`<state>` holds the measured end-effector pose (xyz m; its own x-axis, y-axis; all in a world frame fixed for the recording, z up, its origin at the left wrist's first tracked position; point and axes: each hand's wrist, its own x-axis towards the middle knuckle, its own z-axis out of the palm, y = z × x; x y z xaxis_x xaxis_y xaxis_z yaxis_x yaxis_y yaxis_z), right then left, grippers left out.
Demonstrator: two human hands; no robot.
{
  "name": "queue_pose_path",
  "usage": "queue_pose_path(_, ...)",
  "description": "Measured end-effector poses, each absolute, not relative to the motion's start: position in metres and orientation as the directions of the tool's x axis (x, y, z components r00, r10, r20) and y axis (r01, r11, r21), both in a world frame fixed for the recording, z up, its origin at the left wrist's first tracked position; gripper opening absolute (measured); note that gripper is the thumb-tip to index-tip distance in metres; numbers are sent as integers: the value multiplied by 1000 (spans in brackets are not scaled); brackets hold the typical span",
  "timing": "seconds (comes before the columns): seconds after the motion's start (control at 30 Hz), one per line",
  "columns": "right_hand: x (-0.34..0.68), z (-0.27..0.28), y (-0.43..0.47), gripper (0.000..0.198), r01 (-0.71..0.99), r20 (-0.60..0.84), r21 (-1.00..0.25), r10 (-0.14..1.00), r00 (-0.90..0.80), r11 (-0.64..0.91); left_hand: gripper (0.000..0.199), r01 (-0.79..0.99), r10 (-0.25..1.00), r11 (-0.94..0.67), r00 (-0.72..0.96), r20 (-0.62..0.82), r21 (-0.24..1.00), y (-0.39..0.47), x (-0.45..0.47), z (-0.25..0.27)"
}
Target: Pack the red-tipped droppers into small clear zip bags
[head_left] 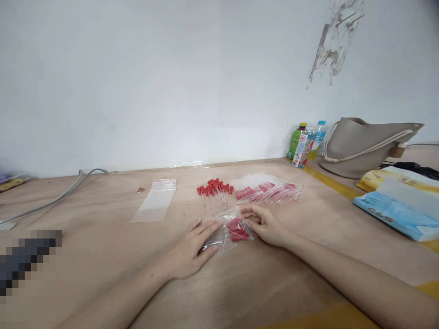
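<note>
The left hand point(187, 253) is lying flat with fingers extended and thumb spread, and is pressing on the left part of a clear bag point(224, 240) without clenching it. The right hand point(265, 226) is curling its fingers and pinching the right edge of the same clear bag. The clear bag is lying on the bench point(219, 288) between the two hands, in front of the person, and is holding red pieces point(238, 230) towards its right end.

Just behind the clear bag, a group of droppers point(215, 188) with red tops and clear stems is resting on the bench, the stems pointing towards the person. To the right of the droppers, a fanned stack of filled bags point(267, 189) is lying flat, and red contents are showing through the plastic. To the left, well apart from the droppers, flat bags point(156, 203) are lying in a neat strip.

At the far right, a grey sack point(365, 146) with a pale cord is leaning near the wall point(154, 82). Bottles point(295, 145) are standing beside it, and a blue packet point(394, 214) is lying nearer the person. A grey cable point(65, 194) is running across the bench's left side.
</note>
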<state>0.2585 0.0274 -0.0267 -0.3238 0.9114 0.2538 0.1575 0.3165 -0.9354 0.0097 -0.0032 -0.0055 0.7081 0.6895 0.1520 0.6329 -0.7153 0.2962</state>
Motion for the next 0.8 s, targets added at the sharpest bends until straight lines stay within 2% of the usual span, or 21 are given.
queue_pose_path(0.13,267,-24,29,24,220,294,-883,855,-427,414,49,638,691,-713,711,134,289,-3,10,-4)
queue_pose_path(0.27,274,-15,48,14,531,407,-695,874,-267,486,47,655,701,-701,705,104,282,-4,11,-1)
queue_pose_path(0.37,268,1,72,16,734,450,-501,863,-230,458,47,653,701,-701,705,107,287,-4,12,0)
queue_pose_path(0.47,248,16,98,21,886,322,-343,925,-203,314,46,635,684,-719,718,126,283,-3,12,-1)
queue_pose_path(0.63,216,17,132,27,929,200,-335,976,-91,156,48,631,676,-728,726,127,270,-3,11,-2)
queue_pose_path(0.8,214,8,146,18,896,108,-439,994,-20,66,48,639,681,-723,722,120,262,-3,10,-3)
